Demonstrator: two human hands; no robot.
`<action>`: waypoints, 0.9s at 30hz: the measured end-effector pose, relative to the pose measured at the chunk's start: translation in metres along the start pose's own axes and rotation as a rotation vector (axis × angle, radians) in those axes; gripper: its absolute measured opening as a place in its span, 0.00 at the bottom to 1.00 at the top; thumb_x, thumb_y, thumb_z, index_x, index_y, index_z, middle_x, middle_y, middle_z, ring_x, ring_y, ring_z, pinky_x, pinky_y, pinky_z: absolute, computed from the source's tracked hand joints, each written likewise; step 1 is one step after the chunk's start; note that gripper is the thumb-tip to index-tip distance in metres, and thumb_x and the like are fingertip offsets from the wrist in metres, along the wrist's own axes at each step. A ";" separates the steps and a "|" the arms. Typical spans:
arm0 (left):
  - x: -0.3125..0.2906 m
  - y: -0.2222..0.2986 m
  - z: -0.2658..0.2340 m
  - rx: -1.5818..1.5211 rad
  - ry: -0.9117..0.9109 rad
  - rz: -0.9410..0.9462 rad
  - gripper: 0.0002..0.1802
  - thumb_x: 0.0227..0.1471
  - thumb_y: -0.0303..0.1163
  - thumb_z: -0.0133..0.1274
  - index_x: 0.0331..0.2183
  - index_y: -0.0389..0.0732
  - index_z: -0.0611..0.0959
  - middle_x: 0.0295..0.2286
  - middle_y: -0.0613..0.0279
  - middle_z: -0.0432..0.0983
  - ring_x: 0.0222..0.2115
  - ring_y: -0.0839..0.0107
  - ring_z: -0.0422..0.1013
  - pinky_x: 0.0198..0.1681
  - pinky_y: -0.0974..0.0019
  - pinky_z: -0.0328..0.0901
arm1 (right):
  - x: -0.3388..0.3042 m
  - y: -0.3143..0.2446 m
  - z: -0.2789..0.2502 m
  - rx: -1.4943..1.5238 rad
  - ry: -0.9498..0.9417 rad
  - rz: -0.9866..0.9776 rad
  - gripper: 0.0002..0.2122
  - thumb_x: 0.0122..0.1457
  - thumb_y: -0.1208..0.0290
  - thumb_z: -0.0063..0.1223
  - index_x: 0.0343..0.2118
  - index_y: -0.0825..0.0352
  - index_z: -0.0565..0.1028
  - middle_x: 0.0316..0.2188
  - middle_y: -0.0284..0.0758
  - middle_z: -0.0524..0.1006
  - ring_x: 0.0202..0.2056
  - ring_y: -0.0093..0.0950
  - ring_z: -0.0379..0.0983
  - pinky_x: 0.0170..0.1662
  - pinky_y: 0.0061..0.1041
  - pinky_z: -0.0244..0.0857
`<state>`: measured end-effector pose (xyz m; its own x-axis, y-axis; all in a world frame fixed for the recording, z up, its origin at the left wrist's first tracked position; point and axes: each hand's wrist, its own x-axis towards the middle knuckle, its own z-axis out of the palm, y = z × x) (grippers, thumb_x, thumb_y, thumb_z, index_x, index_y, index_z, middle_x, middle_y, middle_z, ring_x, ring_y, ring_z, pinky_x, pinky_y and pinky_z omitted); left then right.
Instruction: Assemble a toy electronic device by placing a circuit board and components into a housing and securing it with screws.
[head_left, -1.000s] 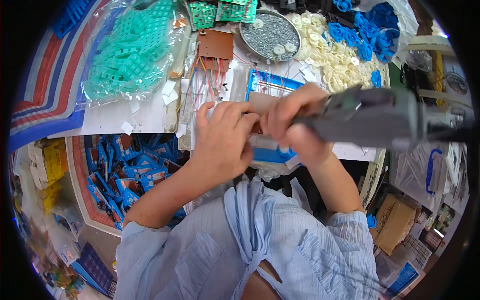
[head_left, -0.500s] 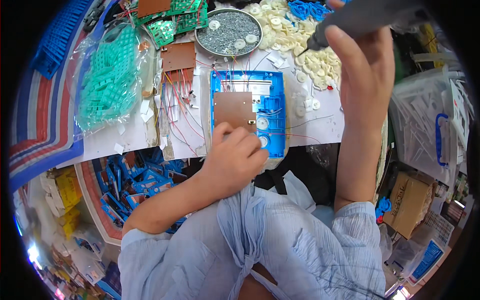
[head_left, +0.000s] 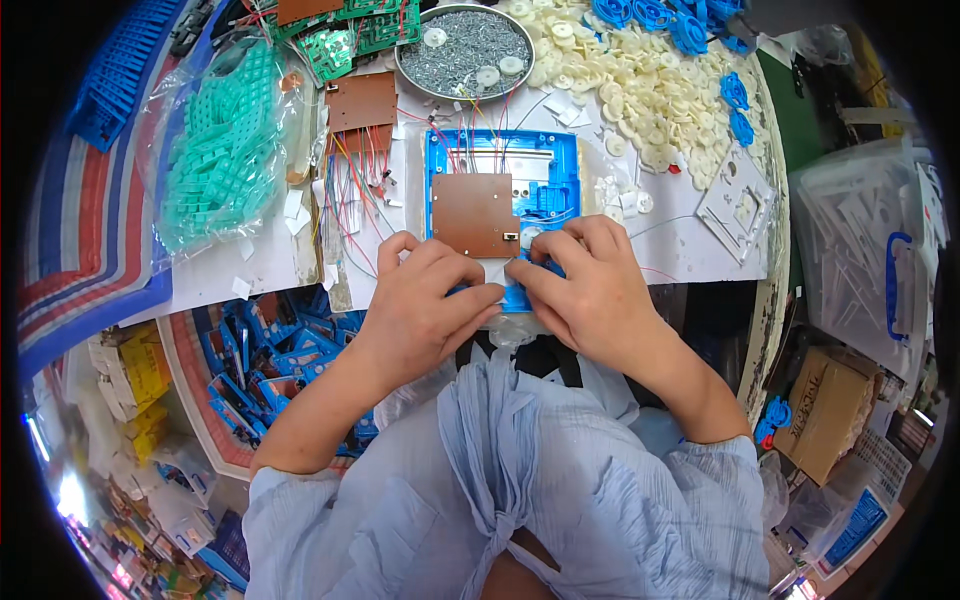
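Note:
A blue plastic casing (head_left: pixel 572 180) lies open in front of me, with a brown circuit board (head_left: pixel 472 210) set in its left part. Wires run out of the casing, and a small slide switch sits near the board's lower right corner. At the board's near edge, my left hand (head_left: pixel 425 305) has its fingers curled and closed. Just across from it, my right hand (head_left: pixel 595 290) is also closed, index finger and thumb bent in at the casing's near right part. Whatever lies between the fingertips is too small or hidden to make out.
Behind the casing stand a round tray of screws (head_left: pixel 400 65) and a heap of cream plastic wheels (head_left: pixel 650 95). Green circuit boards (head_left: pixel 375 30) and bagged turquoise keypads (head_left: pixel 220 150) lie left. White plates (head_left: pixel 738 205) rest right. Blue assemblies (head_left: pixel 270 350) fill a container below.
My right hand no longer holds the dark power screwdriver and has come down to the casing's near edge. My left hand has shifted slightly left and down, off the board's near part.

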<state>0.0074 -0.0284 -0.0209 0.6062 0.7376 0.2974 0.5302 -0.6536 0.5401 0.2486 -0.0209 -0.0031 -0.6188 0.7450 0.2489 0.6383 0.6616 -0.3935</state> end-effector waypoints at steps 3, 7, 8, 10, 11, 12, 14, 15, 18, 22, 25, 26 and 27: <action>0.000 0.002 0.000 -0.047 0.011 -0.004 0.11 0.47 0.34 0.66 0.37 0.50 0.86 0.33 0.71 0.75 0.36 0.67 0.70 0.47 0.53 0.55 | 0.002 0.005 -0.003 0.034 0.002 -0.019 0.11 0.48 0.71 0.64 0.36 0.62 0.80 0.36 0.32 0.75 0.44 0.38 0.70 0.50 0.40 0.63; 0.001 0.004 0.004 -0.090 0.045 0.006 0.11 0.48 0.34 0.66 0.36 0.49 0.85 0.33 0.71 0.75 0.34 0.67 0.70 0.46 0.54 0.55 | 0.003 0.008 -0.005 0.087 0.070 0.025 0.11 0.47 0.73 0.65 0.35 0.62 0.80 0.36 0.33 0.76 0.43 0.38 0.71 0.47 0.37 0.66; 0.000 0.004 0.003 -0.088 0.046 0.000 0.11 0.48 0.34 0.66 0.36 0.49 0.85 0.33 0.71 0.75 0.35 0.68 0.70 0.47 0.54 0.56 | 0.003 0.009 -0.005 0.092 0.067 0.023 0.10 0.47 0.74 0.65 0.35 0.63 0.79 0.36 0.33 0.76 0.42 0.37 0.71 0.46 0.37 0.66; -0.001 0.003 0.001 -0.084 0.045 -0.006 0.10 0.49 0.35 0.66 0.36 0.49 0.85 0.33 0.71 0.76 0.36 0.69 0.70 0.48 0.54 0.57 | 0.003 0.011 -0.003 0.100 0.066 0.024 0.10 0.47 0.74 0.65 0.34 0.63 0.79 0.35 0.33 0.76 0.42 0.37 0.72 0.45 0.36 0.67; -0.001 0.003 0.001 -0.101 0.046 0.001 0.10 0.49 0.35 0.66 0.36 0.49 0.85 0.33 0.71 0.76 0.36 0.69 0.70 0.48 0.54 0.57 | 0.003 0.012 -0.002 0.106 0.078 0.031 0.09 0.47 0.74 0.65 0.33 0.63 0.79 0.35 0.33 0.76 0.41 0.37 0.72 0.44 0.36 0.67; -0.001 0.003 0.001 -0.117 0.048 0.005 0.10 0.49 0.35 0.66 0.36 0.48 0.85 0.34 0.71 0.76 0.36 0.69 0.71 0.48 0.54 0.57 | 0.002 0.012 -0.001 0.115 0.090 0.037 0.09 0.47 0.74 0.65 0.32 0.63 0.79 0.35 0.33 0.76 0.41 0.37 0.72 0.44 0.36 0.67; -0.001 0.005 0.003 -0.144 0.055 0.016 0.10 0.49 0.34 0.66 0.36 0.48 0.85 0.34 0.71 0.77 0.36 0.69 0.71 0.48 0.54 0.57 | 0.001 0.011 0.000 0.123 0.092 0.043 0.08 0.47 0.75 0.65 0.32 0.63 0.79 0.34 0.32 0.76 0.41 0.36 0.71 0.44 0.36 0.66; 0.001 0.007 0.007 -0.155 0.061 0.025 0.10 0.49 0.33 0.66 0.36 0.47 0.85 0.34 0.71 0.77 0.35 0.69 0.71 0.48 0.54 0.57 | 0.001 0.010 0.000 0.120 0.084 0.044 0.08 0.47 0.75 0.65 0.31 0.63 0.79 0.34 0.32 0.76 0.41 0.36 0.71 0.44 0.36 0.66; 0.005 0.010 0.012 -0.172 0.080 0.038 0.09 0.50 0.32 0.65 0.36 0.47 0.84 0.35 0.71 0.78 0.35 0.69 0.71 0.48 0.54 0.57 | 0.002 0.004 -0.001 0.115 0.085 0.050 0.08 0.47 0.74 0.65 0.31 0.62 0.79 0.33 0.31 0.75 0.40 0.35 0.71 0.45 0.36 0.64; 0.007 0.007 0.010 -0.169 0.090 0.047 0.13 0.47 0.29 0.66 0.38 0.46 0.84 0.35 0.70 0.81 0.34 0.66 0.73 0.46 0.56 0.57 | -0.001 0.004 0.004 0.087 0.075 0.001 0.07 0.47 0.72 0.65 0.30 0.60 0.79 0.31 0.29 0.73 0.41 0.33 0.69 0.48 0.38 0.61; 0.011 -0.003 -0.003 -0.184 -0.005 0.083 0.16 0.45 0.31 0.67 0.39 0.44 0.83 0.39 0.65 0.80 0.37 0.63 0.73 0.49 0.55 0.59 | -0.005 0.007 0.007 0.067 0.066 -0.013 0.09 0.46 0.70 0.65 0.32 0.58 0.79 0.31 0.27 0.72 0.42 0.32 0.68 0.48 0.40 0.59; 0.016 -0.007 -0.003 -0.136 0.025 0.059 0.17 0.45 0.31 0.67 0.39 0.44 0.83 0.40 0.63 0.80 0.38 0.61 0.73 0.49 0.54 0.60 | -0.006 0.007 0.009 0.053 0.072 -0.017 0.10 0.46 0.70 0.65 0.33 0.58 0.79 0.31 0.27 0.73 0.42 0.32 0.68 0.48 0.40 0.59; 0.021 -0.012 -0.003 -0.086 0.055 0.037 0.18 0.44 0.32 0.68 0.40 0.43 0.83 0.42 0.61 0.79 0.39 0.59 0.73 0.50 0.53 0.61 | -0.008 0.006 0.011 0.039 0.080 -0.023 0.11 0.45 0.70 0.65 0.34 0.58 0.79 0.31 0.26 0.73 0.42 0.32 0.68 0.48 0.41 0.59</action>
<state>0.0122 -0.0043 -0.0182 0.5896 0.7231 0.3599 0.4542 -0.6652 0.5926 0.2519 -0.0235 -0.0175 -0.5934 0.7354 0.3272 0.6055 0.6757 -0.4204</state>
